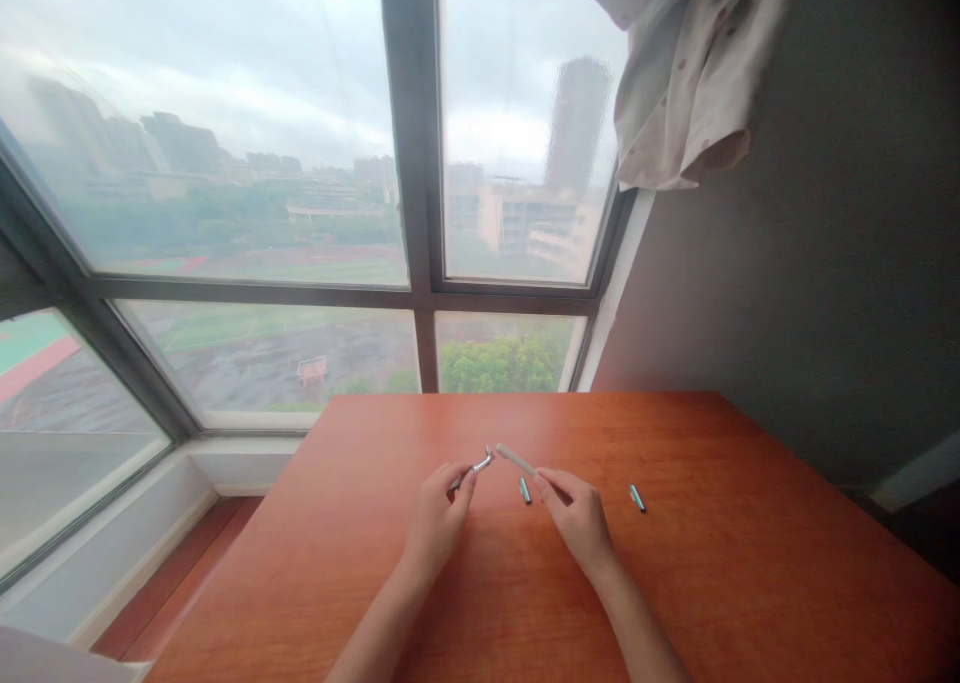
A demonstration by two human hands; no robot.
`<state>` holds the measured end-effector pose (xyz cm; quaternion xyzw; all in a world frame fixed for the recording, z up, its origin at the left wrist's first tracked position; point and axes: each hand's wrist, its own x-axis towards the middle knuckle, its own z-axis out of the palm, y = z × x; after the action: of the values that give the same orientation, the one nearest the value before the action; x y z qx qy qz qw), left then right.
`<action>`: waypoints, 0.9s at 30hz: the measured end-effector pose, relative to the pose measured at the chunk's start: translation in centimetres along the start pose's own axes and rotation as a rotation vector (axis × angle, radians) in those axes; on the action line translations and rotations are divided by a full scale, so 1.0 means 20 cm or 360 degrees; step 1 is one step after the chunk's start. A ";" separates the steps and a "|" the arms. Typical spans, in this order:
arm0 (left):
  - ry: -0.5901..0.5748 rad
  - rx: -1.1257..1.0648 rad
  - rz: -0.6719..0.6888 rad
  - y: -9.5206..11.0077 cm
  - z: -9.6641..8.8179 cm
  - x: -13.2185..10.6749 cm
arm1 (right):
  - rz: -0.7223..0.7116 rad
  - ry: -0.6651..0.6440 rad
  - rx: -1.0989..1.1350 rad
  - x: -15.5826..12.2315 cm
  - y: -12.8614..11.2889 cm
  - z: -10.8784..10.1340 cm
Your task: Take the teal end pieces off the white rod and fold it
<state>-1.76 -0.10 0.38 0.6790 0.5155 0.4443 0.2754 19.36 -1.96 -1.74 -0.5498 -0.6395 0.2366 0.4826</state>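
My left hand (pixel 441 508) pinches a slim silver razor handle (pixel 481 462) with a dark grip, its bent head end pointing up and right. In my right hand (pixel 577 518) is a pale toothbrush (pixel 516 460), its head tilted up and left. The two tips almost meet above the table; whether they touch, I cannot tell. Just left of my right fingers lies a small teal-and-dark razor cartridge (pixel 525 491). A second such razor cartridge (pixel 637 498) rests farther right.
Under both hands is a reddish-brown wooden table (pixel 525 603). Its far edge faces tall windows with dark frames (pixel 424 213). Hanging at the upper right is a light dotted cloth garment (pixel 686 83). A dark grey wall (pixel 810 293) runs along the right side.
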 end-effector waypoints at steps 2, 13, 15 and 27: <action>-0.0018 0.0096 -0.0007 0.00 0.00 0.00 | -0.0063 -0.0051 -0.0111 0.00 -0.01 0.00; -0.0124 0.0648 0.0084 0.02 0.00 -0.03 | -0.0162 0.0025 -0.0589 -0.01 0.03 0.00; -0.0140 0.0674 0.0084 0.01 0.00 -0.03 | -0.0142 0.0050 -0.0600 -0.01 0.03 -0.01; -0.0058 0.0770 0.0125 0.02 0.00 -0.03 | -0.0146 -0.0039 -0.0698 -0.01 0.01 -0.02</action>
<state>-1.72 -0.75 0.55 0.7526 0.5750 0.3061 0.0965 19.69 -2.20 -1.77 -0.6090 -0.7057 0.0763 0.3539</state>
